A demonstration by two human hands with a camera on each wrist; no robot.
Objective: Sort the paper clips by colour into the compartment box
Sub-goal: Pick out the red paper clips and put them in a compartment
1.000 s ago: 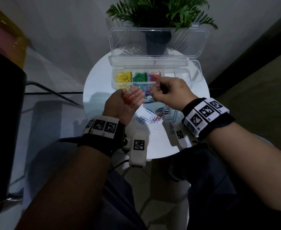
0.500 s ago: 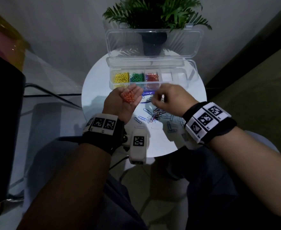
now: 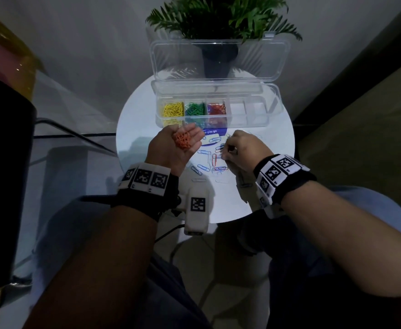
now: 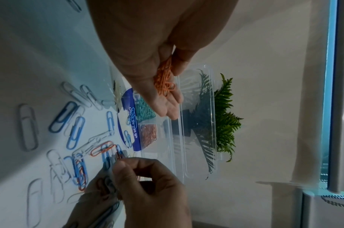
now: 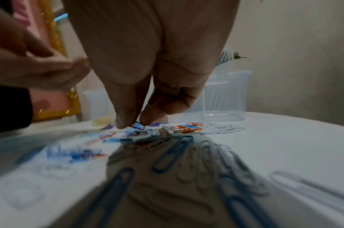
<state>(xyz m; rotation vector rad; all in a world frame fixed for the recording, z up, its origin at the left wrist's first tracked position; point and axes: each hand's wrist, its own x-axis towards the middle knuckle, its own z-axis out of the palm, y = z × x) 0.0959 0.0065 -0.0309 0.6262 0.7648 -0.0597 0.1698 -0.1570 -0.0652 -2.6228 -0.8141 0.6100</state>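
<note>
While left hand (image 3: 171, 148) cups orange clips (image 3: 182, 141) | right hand (image 3: 239, 150) pinches dark clip (image 5: 138, 126), long axis unclear

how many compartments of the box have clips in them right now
3: yellow clips in the leftmost compartment, green clips in the next, red clips in the third. The box's compartments to the right look empty, though glare may hide something.
</note>
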